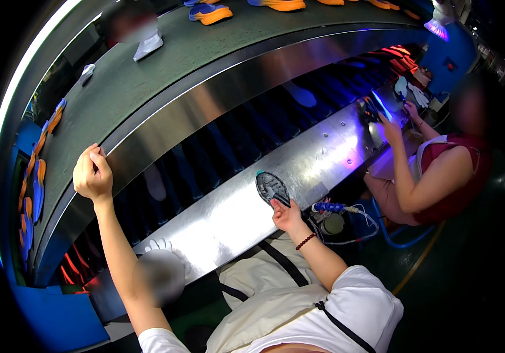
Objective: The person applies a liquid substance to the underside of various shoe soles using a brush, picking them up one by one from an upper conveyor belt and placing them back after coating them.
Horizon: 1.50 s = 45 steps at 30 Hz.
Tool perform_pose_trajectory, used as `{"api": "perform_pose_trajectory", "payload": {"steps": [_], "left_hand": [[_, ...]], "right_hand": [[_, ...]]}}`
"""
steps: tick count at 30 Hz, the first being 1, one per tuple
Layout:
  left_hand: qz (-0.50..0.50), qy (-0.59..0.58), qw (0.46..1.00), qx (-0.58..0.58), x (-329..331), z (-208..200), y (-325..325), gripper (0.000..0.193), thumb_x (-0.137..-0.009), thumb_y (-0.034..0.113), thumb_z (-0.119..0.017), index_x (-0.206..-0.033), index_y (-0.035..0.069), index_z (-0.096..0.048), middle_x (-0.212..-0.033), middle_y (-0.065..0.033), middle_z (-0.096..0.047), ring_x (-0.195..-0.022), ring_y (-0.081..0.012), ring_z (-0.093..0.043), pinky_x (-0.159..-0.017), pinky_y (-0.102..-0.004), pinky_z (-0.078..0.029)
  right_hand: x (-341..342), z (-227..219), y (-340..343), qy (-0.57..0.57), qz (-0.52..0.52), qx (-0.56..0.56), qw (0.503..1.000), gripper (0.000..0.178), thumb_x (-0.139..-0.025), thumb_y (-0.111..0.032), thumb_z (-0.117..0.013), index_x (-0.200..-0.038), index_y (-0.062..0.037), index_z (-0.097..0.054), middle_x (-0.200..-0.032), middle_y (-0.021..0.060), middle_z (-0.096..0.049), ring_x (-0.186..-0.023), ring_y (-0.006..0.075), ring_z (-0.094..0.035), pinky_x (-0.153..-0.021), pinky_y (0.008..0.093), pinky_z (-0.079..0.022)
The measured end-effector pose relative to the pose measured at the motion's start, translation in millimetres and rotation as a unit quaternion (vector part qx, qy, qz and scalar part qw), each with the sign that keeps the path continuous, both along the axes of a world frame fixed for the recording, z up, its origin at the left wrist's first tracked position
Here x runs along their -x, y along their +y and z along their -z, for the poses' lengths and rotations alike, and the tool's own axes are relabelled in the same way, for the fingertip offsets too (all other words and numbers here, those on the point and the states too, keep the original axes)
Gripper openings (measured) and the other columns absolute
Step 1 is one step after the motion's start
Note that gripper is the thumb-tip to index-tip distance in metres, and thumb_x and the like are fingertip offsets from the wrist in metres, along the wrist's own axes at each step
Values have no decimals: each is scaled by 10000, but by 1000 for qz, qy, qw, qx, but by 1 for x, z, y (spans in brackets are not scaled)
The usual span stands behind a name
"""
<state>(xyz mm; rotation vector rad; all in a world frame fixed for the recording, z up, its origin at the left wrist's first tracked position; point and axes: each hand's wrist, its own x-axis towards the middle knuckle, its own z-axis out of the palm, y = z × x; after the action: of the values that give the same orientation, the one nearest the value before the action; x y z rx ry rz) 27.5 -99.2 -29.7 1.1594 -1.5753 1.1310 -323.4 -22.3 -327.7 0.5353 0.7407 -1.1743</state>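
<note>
My right hand (288, 216) grips the near end of a dark shoe sole (271, 183) with a small green tip at its far end. The sole is over the bright metal ledge (205, 235) in front of me, with a short dark piece showing by my fingertips; I cannot make out whether it is part of the sole. Raised at the left, my left hand (93, 173) is closed with curled fingers at the steel rim (124, 140) of the green conveyor belt (102, 109). Nothing shows in its fingers.
Orange and blue shoe soles (210, 13) lie along the upper belt. Below the rim is a dark slatted lower level with a pale sole (154, 182). At right, a co-worker (441, 170) holds a dark item under violet light. A blue hose fitting (329, 207) is near my right hand.
</note>
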Motion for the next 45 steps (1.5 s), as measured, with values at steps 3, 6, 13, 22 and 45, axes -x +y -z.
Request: {"api": "perform_pose_trajectory", "payload": {"steps": [3, 6, 13, 22, 45], "left_hand": [[2, 4, 1000, -5, -2, 1, 0, 174, -769, 88, -491, -656, 56, -619, -738, -31, -654, -608, -184, -607, -565, -264, -470], [7, 6, 1000, 0, 1, -1, 0, 171, -765, 83, -493, -653, 55, -619, -735, -31, -654, -603, -184, -606, -562, -263, -471], [9, 1, 1000, 5, 3, -1, -2, 164, -753, 75, -498, -642, 55, -618, -724, -32, -652, -595, -185, -607, -561, -262, -472], [11, -2, 1000, 9, -1, -2, -5, 157, -733, 84, -514, -605, 70, -604, -716, -23, -648, -588, -187, -603, -548, -267, -466], [6, 4, 999, 36, -9, 2, -10, 155, -706, 99, -522, -573, 79, -600, -658, -2, -637, -515, -161, -573, -494, -252, -444]], "right_hand": [[-3, -3, 0, 1, -4, -10, 1000, 553, -896, -500, -300, -1114, -15, -456, -956, 104, -600, -553, 107, -493, -455, 195, -351], [-8, -10, 0, 31, -34, 9, 999, 511, -904, -469, -316, -1057, -10, -480, -932, 101, -601, -551, 111, -466, -469, 201, -348], [-38, -5, 7, 434, -238, 241, 835, 286, -876, -280, -460, -1004, -38, -543, -994, 104, -593, -722, 99, -539, -579, 222, -408], [-62, 21, 2, 809, -307, 454, 212, 452, -842, -248, -485, -1235, -33, -423, -1343, 180, -319, -1238, 322, -293, -1020, 420, -214], [-71, 28, -1, 833, -364, 398, 124, 502, -863, -334, -420, -1278, -52, -395, -1376, 137, -296, -1288, 256, -236, -1067, 396, -123]]}}
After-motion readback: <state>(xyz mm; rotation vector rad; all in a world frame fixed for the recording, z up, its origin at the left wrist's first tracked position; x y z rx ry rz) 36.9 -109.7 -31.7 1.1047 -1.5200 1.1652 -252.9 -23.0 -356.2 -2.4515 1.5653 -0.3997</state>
